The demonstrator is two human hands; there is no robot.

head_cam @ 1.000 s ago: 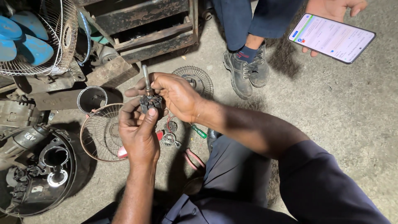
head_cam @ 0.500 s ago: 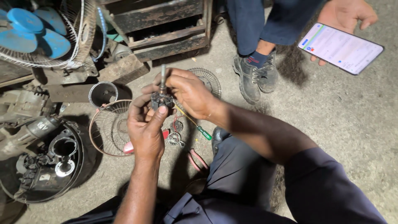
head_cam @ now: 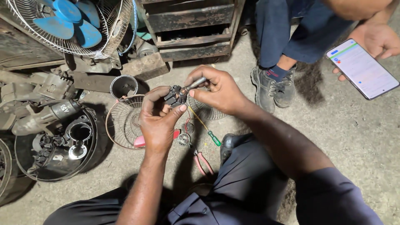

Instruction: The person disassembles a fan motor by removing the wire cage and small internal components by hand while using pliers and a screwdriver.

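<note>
Two hands meet over the concrete floor (head_cam: 341, 137), and both are busy. The left hand (head_cam: 158, 121) is clenched around a small dark motor part (head_cam: 175, 96), thumb pressed up against its side, the part peeking out above the fingers. The right hand (head_cam: 218, 89) comes in from the other side, gripping a slim metal tool (head_cam: 193, 84) between thumb and fingers, its tip set right against the top of that dark part.

Just below the left hand, on the floor, lie a round metal bearing piece (head_cam: 183, 138) and a pair of red-handled pliers (head_cam: 203, 161). Below the right hand sits a green-handled screwdriver (head_cam: 206, 130), angled toward the person's knee.

Beside the left hand, on its outer side, a round wire fan guard (head_cam: 123, 121) lies flat, with a pink piece (head_cam: 139, 141) at its lower rim. A second guard (head_cam: 204, 109) shows partly under the right hand.

Further out from the left hand: a black circular motor housing (head_cam: 58, 146), a grey drill-like tool (head_cam: 41, 116) and a metal cup (head_cam: 123, 86).

Beyond both hands stand a blue-bladed fan (head_cam: 68, 21) in its cage and a dark wooden crate (head_cam: 191, 25). Well off past the right hand, another person's shoe (head_cam: 273, 87) rests on the floor, and their hand (head_cam: 377, 39) holds a lit phone (head_cam: 361, 68).
</note>
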